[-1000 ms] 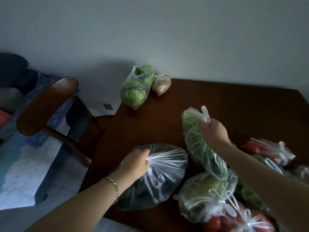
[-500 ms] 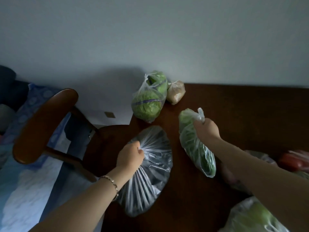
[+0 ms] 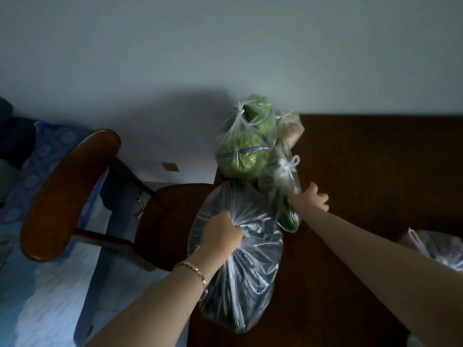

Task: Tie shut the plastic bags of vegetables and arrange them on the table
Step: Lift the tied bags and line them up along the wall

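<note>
Centrally, our left hand (image 3: 224, 236) fists gathered neck of big clear bag (image 3: 245, 284); right hand (image 3: 310, 200) fingers spread beside knotted green-vegetable bag (image 3: 274, 186). Film likely slippery, load saggy: we'd grip at neck.

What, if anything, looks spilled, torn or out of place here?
Nothing spilled or torn. Only the large clear bag stands out: it is at the left edge of the table, its neck merely bunched in the left hand, with no knot visible.

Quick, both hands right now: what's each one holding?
Left hand: grips the gathered neck of the large clear bag.
Right hand: open, fingers spread, beside the slim green bag.
</note>
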Available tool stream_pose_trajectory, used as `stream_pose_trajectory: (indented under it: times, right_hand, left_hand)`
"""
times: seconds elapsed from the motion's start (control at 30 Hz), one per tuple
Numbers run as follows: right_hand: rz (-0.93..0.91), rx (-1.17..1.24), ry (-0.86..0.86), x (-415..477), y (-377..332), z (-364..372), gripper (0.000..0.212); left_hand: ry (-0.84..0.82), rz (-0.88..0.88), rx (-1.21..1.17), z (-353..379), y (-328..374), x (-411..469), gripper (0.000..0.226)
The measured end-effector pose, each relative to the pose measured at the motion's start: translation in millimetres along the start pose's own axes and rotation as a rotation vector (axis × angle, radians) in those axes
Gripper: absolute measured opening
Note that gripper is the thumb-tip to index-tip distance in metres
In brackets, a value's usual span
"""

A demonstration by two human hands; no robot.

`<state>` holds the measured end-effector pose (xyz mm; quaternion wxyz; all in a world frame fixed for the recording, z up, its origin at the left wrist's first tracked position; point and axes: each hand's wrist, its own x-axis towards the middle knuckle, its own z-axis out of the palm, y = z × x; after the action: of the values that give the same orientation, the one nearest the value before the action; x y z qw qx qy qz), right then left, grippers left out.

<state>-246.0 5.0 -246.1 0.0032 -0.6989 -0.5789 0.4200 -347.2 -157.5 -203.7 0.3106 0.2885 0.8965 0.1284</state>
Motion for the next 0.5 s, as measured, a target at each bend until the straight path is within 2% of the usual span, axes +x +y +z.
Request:
stream_pose_trajectory:
  times: [0.1, 0.2, 0.3, 0.4, 0.47, 0.5]
  right_hand:
    - [0.107, 0.097, -0.157, -1.4, 23.1, 15.6, 0.071]
    - [-0.060, 0.159, -0.280, 0.2, 37.5, 25.0, 0.052]
    - [-0.195, 0.115, -0.279, -8.3, 36.1, 17.7, 0.051]
    - [-0.220, 0.015, -0.274, -12.7, 42.0, -7.3, 0.044]
    - [-0.203, 0.017, -0.324, -16.1, 61.3, -43.0, 0.033]
    - [-0.223, 0.002, -0.358, -15.3, 70.1, -55.4, 0.028]
  left_hand:
    - [-0.043, 0.008, -0.020, 4.3, 1.5, 3.4, 0.018]
    - [-0.057, 0.020, 0.027, 5.3, 2.8, 2.9, 0.017]
    - [-0.087, 0.005, 0.115, 3.4, 1.5, 3.4, 0.023]
    - [-0.047, 0.004, 0.411, 4.1, 14.4, -4.7, 0.043]
    - [0.046, 0.140, 0.628, 15.6, 41.5, -19.1, 0.056]
    - [0.081, 0.232, 0.662, 20.3, 52.2, -24.4, 0.057]
